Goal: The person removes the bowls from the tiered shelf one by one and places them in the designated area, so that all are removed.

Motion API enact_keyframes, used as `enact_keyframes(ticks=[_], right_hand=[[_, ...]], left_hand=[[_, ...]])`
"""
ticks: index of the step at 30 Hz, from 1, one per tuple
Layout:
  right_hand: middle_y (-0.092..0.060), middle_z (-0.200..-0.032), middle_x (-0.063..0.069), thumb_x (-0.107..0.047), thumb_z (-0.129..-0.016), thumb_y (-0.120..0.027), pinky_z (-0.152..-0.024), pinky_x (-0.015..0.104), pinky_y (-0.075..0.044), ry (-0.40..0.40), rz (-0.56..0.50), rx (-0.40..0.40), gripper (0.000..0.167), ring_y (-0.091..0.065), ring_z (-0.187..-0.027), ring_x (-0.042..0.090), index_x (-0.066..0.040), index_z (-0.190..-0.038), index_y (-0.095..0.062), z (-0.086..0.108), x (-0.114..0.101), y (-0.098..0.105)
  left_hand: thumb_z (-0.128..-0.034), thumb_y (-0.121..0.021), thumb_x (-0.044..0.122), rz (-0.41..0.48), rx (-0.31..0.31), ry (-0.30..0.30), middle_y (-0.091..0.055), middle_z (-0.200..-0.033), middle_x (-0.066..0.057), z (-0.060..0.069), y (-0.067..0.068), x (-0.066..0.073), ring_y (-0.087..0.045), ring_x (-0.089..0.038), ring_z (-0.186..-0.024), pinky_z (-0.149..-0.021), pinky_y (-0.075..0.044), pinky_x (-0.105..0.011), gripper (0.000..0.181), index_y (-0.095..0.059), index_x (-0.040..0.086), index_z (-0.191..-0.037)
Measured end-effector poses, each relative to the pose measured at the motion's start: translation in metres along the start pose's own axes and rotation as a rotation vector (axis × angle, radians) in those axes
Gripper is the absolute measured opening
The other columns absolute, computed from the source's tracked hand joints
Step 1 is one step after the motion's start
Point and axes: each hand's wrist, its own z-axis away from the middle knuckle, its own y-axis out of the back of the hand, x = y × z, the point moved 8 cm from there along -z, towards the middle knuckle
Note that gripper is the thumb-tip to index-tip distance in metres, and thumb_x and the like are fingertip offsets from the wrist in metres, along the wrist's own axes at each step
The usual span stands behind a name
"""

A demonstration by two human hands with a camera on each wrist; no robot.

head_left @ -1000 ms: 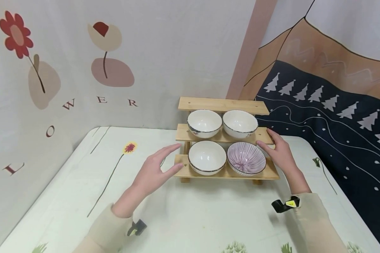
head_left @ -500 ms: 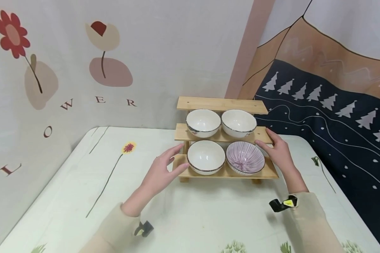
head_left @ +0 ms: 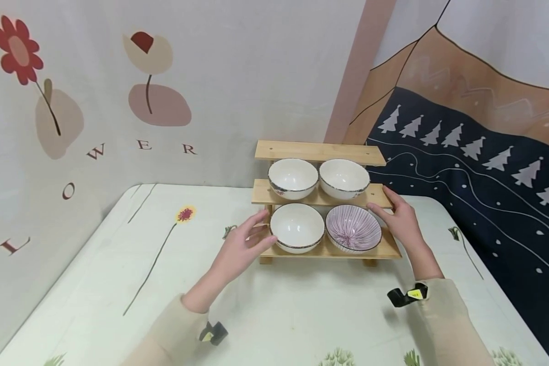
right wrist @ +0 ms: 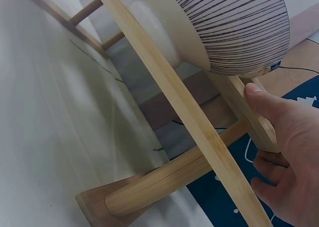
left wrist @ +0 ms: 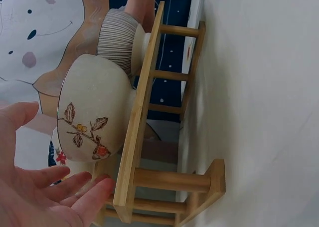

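Observation:
A three-tier bamboo rack stands on the table. Its bottom tier bears a white bowl and a purple-striped bowl; two white bowls, left and right, sit on the middle tier. My left hand is spread at the left side of the lower white bowl, thumb near its rim. In the left wrist view its fingers are parted below that bowl's flower-patterned wall, and they hold nothing. With thumb in front and fingers behind, my right hand grips the right end of the middle tier.
A pale flower-printed cloth covers the table. Behind the rack hangs a light fabric with flowers and letters. A dark blue fabric with printed trees hangs at the right.
My left hand has moved right, toward the lower white bowl and the rack's left end. My right hand stays on the middle tier's end. The bowls keep their places on the rack.

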Motion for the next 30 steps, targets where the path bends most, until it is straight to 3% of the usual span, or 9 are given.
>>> enact_keyframes(ticks=[5, 15, 24, 30], right_hand=[[-0.021, -0.164, 0.023, -0.055, -0.093, -0.062, -0.119, 0.06, -0.03, -0.007, -0.004, 0.005, 0.091, -0.025, -0.149, 0.046, -0.008, -0.159, -0.02, -0.001, 0.002, 0.0], [-0.02, -0.164, 0.022, -0.054, -0.093, -0.062, -0.12, 0.06, -0.03, -0.013, -0.006, 0.011, 0.091, -0.025, -0.149, 0.046, -0.008, -0.159, -0.02, -0.001, 0.002, -0.001], [-0.02, -0.164, 0.022, -0.054, -0.093, -0.062, -0.119, 0.059, -0.03, -0.014, -0.009, 0.013, 0.091, -0.025, -0.148, 0.046, -0.008, -0.159, -0.02, -0.001, 0.002, -0.001], [-0.021, -0.164, 0.022, -0.054, -0.093, -0.062, -0.119, 0.059, -0.031, -0.009, -0.012, 0.016, 0.091, -0.026, -0.148, 0.046, -0.008, -0.159, -0.02, -0.001, 0.003, -0.001]], left_hand=[[-0.0919, -0.072, 0.028, 0.011, -0.012, 0.045, -0.053, -0.148, -0.011, -0.001, -0.004, -0.001, -0.06, -0.03, -0.127, -0.103, -0.055, -0.045, 0.069, -0.041, 0.011, -0.151], [-0.0932, -0.071, 0.028, 0.048, -0.021, 0.103, -0.046, -0.155, -0.011, -0.002, -0.009, -0.002, -0.062, -0.031, -0.125, -0.099, -0.057, -0.045, 0.069, -0.038, 0.017, -0.153], [-0.0939, -0.07, 0.021, 0.192, -0.052, 0.155, -0.036, -0.161, -0.012, -0.004, -0.018, -0.009, -0.062, -0.036, -0.124, -0.083, -0.064, -0.036, 0.074, -0.031, 0.019, -0.157], [-0.0959, -0.066, 0.02, 0.222, -0.085, 0.156, -0.03, -0.163, -0.015, -0.005, -0.022, -0.009, -0.069, -0.033, -0.109, -0.082, -0.064, -0.044, 0.074, -0.027, 0.019, -0.158]])
